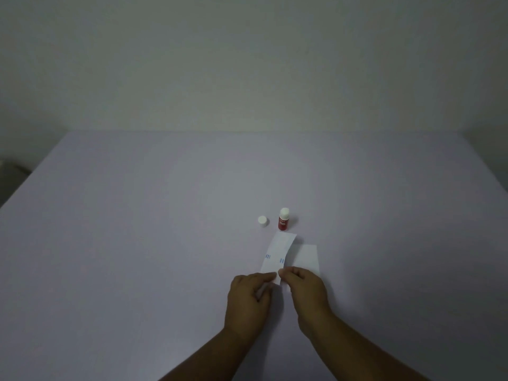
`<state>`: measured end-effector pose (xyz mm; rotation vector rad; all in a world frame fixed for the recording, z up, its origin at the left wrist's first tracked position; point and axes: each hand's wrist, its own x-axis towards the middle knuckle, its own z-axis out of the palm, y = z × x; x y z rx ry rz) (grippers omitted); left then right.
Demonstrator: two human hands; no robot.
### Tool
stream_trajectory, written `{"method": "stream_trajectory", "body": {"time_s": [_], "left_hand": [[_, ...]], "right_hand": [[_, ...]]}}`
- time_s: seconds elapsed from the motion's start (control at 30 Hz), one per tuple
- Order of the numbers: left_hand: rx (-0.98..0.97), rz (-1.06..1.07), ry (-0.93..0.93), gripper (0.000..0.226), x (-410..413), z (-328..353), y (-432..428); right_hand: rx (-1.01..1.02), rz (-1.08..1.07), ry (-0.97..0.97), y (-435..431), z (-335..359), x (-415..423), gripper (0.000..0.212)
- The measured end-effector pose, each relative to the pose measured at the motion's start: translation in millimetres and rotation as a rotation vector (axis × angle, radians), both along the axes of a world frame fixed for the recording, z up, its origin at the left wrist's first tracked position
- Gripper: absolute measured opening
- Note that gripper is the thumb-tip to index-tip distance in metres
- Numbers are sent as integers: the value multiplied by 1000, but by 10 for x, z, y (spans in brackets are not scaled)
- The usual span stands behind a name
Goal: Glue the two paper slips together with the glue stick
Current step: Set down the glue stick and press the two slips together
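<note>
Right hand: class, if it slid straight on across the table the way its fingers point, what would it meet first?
The right hand points up-left at the printed paper slip it already pinches. Beyond that, probably the glue stick, though depth is unclear.

Both bare forearms reach forward from the lower edge and angle toward each other. The left hand [248,303] and right hand [306,290] sit side by side, knuckles up, nearly touching at the tips. Each hand's fingers [268,277] are curled, with thumb and forefinger pinched together.
</note>
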<state>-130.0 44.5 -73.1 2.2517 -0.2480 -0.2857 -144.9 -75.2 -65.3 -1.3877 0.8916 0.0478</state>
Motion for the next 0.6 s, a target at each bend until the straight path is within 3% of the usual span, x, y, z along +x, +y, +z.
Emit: {"method": "stream_trajectory", "body": {"time_s": [0.2,0.4,0.6], "left_hand": [[-142,113,77,29,-23,173,-68],[-207,210,124,9,-6,251,-149],[-408,390,385,11,-22,203,-254]], "right_hand": [[65,-40,-45,-42,177,-76,20],[-37,40,-177,-85,265,-181,25],[-271,-13,-113,-293,85,-226,16]]}}
